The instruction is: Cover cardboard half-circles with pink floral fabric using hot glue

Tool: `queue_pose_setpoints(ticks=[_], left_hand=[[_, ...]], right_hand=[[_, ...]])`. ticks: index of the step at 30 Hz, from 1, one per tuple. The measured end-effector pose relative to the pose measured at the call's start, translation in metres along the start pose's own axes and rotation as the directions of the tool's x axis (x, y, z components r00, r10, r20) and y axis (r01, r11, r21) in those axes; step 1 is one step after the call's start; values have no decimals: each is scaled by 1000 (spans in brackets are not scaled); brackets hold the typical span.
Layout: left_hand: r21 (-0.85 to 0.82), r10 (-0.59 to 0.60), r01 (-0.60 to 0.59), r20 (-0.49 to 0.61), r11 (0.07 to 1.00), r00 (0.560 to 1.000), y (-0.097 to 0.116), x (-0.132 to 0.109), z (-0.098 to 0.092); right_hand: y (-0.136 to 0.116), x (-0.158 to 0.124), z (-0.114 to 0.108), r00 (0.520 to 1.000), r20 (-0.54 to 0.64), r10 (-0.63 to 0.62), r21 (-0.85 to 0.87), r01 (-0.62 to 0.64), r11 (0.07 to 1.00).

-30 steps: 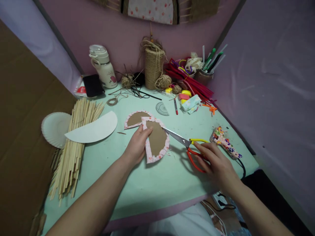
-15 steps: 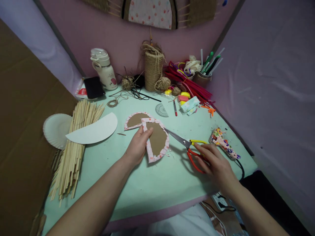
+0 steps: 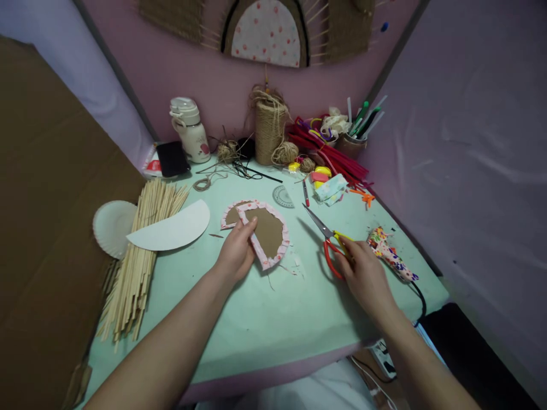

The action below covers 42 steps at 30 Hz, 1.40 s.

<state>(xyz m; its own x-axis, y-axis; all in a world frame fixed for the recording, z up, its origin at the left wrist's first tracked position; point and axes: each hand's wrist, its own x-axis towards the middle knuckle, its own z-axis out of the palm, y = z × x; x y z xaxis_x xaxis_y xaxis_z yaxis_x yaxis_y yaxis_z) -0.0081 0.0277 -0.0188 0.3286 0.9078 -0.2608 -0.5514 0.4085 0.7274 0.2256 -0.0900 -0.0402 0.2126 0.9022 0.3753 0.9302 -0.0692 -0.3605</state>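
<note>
My left hand (image 3: 237, 248) grips a half-round cardboard piece (image 3: 267, 229) by its straight side, the thumb on top. Pink dotted fabric is folded over its rim all round. Behind it on the table lies a second half-round piece (image 3: 231, 217) edged the same way, partly covered by the first. In my right hand (image 3: 363, 270) is a pair of scissors (image 3: 323, 229) with red and yellow handles. Their blades look nearly closed and point up and left, apart from the cardboard. Small white scraps (image 3: 297, 260) lie between the two hands.
Bamboo sticks (image 3: 137, 273), a white paper half-disc (image 3: 173, 229) and a paper plate (image 3: 111, 228) are on the left. A glue gun (image 3: 392, 254) lies to the right. Along the back stand a bottle (image 3: 191, 132), a twine spool (image 3: 269, 134) and red pipe cleaners (image 3: 333, 159).
The scissors have come away from the cardboard's edge, and their blades have swung to point more away from me. The held piece has turned slightly. The view has tilted up a little.
</note>
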Motion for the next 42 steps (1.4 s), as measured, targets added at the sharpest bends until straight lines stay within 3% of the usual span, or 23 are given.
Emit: queue_pose_setpoints(ticks=[4, 9, 13, 15, 17, 20, 26, 32, 34, 37, 39, 42], left_hand=[[-62, -50, 50, 2, 997, 999, 7, -1, 0], [-117, -33, 30, -23, 993, 999, 12, 3, -3], [-138, -41, 42, 13, 990, 999, 11, 3, -3], [-138, -42, 48, 46, 989, 998, 10, 2, -2], [-130, -40, 48, 69, 990, 997, 10, 1, -1], [-116, -9, 17, 70, 993, 997, 10, 1, 1], [-97, 97, -96, -2, 991, 995, 8, 0, 2], [-68, 109, -112, -57, 991, 992, 0, -1, 4], [-69, 106, -109, -48, 992, 993, -1, 0, 4], [-74, 105, -108, -46, 991, 993, 0, 1, 3], [-81, 106, -111, -56, 991, 993, 0, 2, 3], [-81, 106, -111, -66, 990, 992, -1, 1, 5]], right_hand=[[0, 10, 20, 999, 29, 16, -160, -11, 987], [0, 19, 10, 993, 73, -88, -163, 99, 982], [-26, 43, -9, 991, 128, 35, 194, -60, 979], [-47, 60, -12, 970, 229, 78, 434, -173, 884], [-66, 75, -8, 935, 351, 44, 614, -265, 744], [-81, 93, 9, 900, 433, -46, 719, -314, 620], [-87, 101, 42, 894, 448, 2, 758, -381, 530], [-89, 89, 53, 953, 300, 51, 691, -253, 677], [-87, 87, 54, 942, 330, 58, 720, -291, 630], [-84, 87, 52, 882, 469, 34, 796, -439, 416], [-83, 88, 49, 850, 527, 6, 803, -500, 325], [-84, 88, 47, 851, 525, 21, 784, -493, 377]])
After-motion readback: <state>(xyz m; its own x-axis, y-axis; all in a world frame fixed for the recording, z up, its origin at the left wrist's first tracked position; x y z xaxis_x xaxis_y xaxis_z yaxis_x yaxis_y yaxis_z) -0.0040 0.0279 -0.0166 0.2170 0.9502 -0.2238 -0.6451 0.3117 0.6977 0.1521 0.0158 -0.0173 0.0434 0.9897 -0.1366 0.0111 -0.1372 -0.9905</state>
